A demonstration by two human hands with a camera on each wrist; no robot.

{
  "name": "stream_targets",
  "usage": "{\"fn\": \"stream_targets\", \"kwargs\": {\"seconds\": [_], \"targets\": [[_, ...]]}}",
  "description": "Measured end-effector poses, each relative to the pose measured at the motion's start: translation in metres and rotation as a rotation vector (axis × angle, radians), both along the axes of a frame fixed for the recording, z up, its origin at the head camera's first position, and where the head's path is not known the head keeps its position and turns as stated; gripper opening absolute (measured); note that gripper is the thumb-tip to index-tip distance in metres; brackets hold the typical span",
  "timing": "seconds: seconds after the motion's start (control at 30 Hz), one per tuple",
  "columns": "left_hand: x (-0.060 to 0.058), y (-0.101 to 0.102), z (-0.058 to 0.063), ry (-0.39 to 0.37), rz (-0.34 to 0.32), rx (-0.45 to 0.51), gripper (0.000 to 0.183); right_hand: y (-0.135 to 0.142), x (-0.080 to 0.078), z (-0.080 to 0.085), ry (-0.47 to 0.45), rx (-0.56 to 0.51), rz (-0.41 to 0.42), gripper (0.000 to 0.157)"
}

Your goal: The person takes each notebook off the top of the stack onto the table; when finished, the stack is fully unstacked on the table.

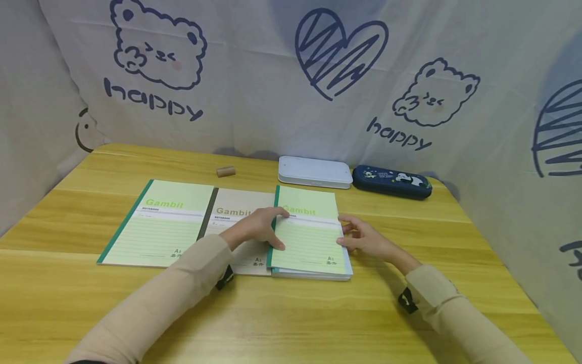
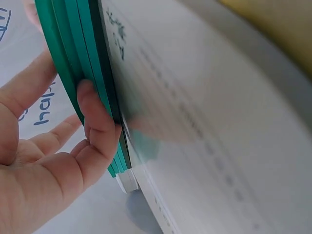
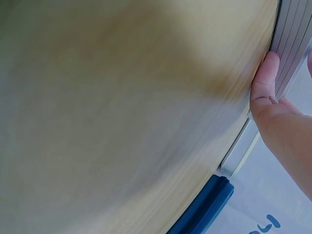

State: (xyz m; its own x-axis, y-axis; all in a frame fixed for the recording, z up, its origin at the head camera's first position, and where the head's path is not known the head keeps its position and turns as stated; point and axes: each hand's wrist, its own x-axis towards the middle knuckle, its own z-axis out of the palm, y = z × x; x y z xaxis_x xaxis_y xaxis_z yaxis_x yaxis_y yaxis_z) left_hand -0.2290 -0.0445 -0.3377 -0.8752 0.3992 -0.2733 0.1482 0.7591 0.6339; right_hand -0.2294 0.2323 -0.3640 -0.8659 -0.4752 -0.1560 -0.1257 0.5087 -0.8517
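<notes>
One green notebook (image 1: 159, 227), one grey notebook (image 1: 247, 255) and, rightmost, a stack of notebooks (image 1: 313, 242), all marked "Gambit" and "A5", lie on the table (image 1: 291, 323), the unclenched left hand (image 1: 261, 226) touching the stack's spines (image 2: 70, 44), the unclenched right hand (image 1: 366, 238) its page edges (image 3: 295, 34).

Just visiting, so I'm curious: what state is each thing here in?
Left green notebook: closed, flat
Tan notebook: closed, partly hidden by left hand
Right notebook stack: closed on top, top one slightly askew
White case: closed
Dark blue case: closed
Small brown piece: lying on the table
Left hand: touching stack's spine side
Right hand: touching its opposite edge
</notes>
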Motion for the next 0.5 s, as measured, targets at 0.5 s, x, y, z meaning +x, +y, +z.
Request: {"fn": "stream_targets", "kwargs": {"seconds": [0.5], "targets": [[0.000, -0.021, 0.002, -0.209, -0.030, 0.204, 0.073, 0.000, 0.000, 0.001, 0.016, 0.008, 0.014, 0.062]]}}
